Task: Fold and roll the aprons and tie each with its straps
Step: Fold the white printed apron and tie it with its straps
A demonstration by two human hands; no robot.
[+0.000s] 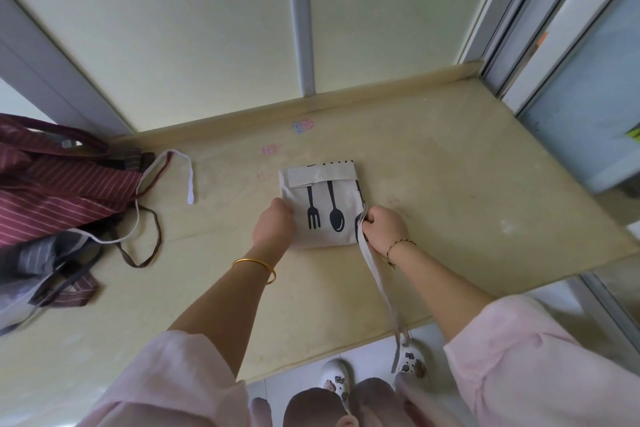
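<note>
A folded beige apron (pixel 323 206) printed with a black fork and spoon lies in the middle of the tan counter (pixel 450 184). My left hand (pixel 273 226) grips its left edge with curled fingers. At the apron's right edge, my right hand (pixel 386 227) pinches the beige strap (pixel 375 277), which runs down over the counter's front edge and hangs toward the floor. A strip of the apron is folded over along its far edge.
A pile of maroon striped aprons (pixel 59 198) and a grey one (pixel 38 263) sits at the left of the counter, with white and brown straps (pixel 145 218) trailing out. A wall borders the back, a window frame the right.
</note>
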